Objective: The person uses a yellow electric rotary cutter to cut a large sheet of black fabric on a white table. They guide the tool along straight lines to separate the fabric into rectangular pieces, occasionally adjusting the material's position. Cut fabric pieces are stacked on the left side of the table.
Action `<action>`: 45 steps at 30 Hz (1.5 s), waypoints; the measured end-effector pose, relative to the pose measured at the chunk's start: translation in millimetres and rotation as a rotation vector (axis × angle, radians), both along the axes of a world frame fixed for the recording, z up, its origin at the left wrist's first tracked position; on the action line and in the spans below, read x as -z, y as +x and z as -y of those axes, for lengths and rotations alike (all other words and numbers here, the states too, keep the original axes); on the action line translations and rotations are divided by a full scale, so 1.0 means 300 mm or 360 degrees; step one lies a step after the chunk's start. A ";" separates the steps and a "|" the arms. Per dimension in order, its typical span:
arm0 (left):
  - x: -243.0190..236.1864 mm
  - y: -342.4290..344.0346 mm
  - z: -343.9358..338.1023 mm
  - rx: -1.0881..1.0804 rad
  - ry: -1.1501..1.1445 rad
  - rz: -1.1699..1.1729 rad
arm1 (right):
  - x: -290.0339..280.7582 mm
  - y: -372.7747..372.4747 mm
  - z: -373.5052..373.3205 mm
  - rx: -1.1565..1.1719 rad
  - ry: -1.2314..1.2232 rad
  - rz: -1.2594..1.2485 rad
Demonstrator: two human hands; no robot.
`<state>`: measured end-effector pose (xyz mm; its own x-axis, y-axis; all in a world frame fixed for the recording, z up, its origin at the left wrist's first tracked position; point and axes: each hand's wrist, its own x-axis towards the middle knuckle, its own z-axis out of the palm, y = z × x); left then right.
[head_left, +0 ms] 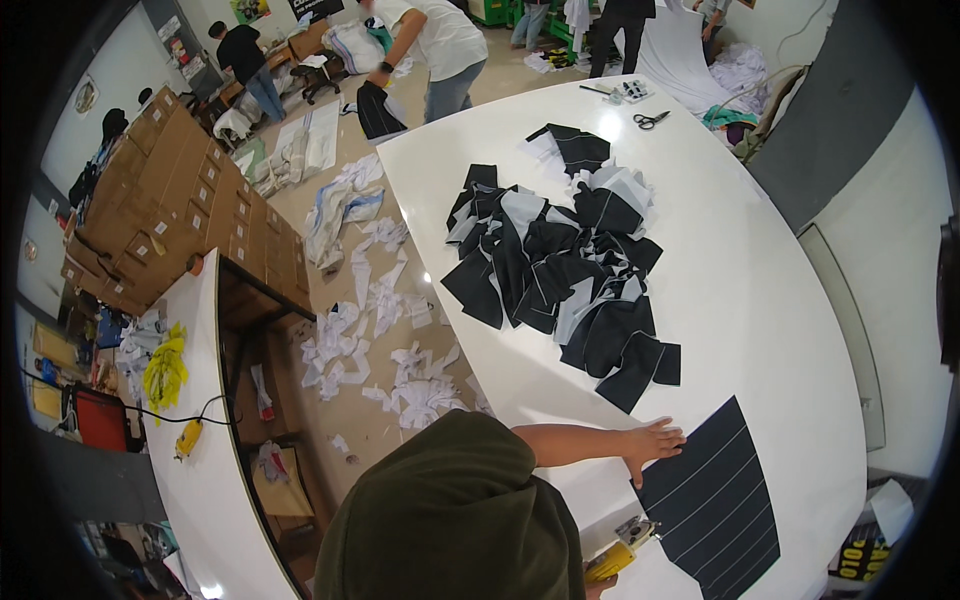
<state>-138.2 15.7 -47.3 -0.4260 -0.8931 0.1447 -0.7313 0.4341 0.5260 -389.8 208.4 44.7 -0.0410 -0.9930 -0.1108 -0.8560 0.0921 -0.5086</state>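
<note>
My left hand [655, 448] lies flat with fingers spread on the upper left edge of a dark fabric panel [715, 505] marked with pale lines. My left arm comes out of an olive-green garment that fills the lower middle of the view. My right hand [599, 588] shows only in part at the bottom edge, closed around a yellow handheld electric fabric cutter [613, 560]. The cutter's metal head sits at the panel's left edge, below my left hand. Whether its blade touches the fabric I cannot tell. Farther up lies a loose heap of black and grey fabric pieces [545, 260].
Scissors [650, 121] lie near the far end of the white table [790, 300]. Left are another white table [195, 500] with a second yellow cutter [188, 439], and stacked cartons [170, 215]. White scraps [415, 385] litter the floor. A person in white [440, 45] bends beside the table.
</note>
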 end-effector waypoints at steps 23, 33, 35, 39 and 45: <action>-0.007 0.020 -0.019 -0.0031 0.0027 -0.0093 | -0.011 -0.125 -0.054 0.0066 0.0118 -0.0010; -0.041 0.024 -0.033 -0.0074 0.0001 -0.0046 | -0.074 -0.163 -0.108 0.0033 0.0193 0.0017; -0.049 0.024 -0.033 -0.0088 0.0014 0.0019 | -0.085 -0.132 -0.106 0.0039 0.0175 0.0140; -0.038 0.005 -0.025 -0.0096 -0.0038 0.0025 | -0.118 -0.092 -0.112 0.0175 0.0262 0.0125; -0.013 0.022 -0.017 -0.0017 -0.0095 -0.0123 | 0.127 -0.204 -0.044 0.0023 -0.0022 0.0027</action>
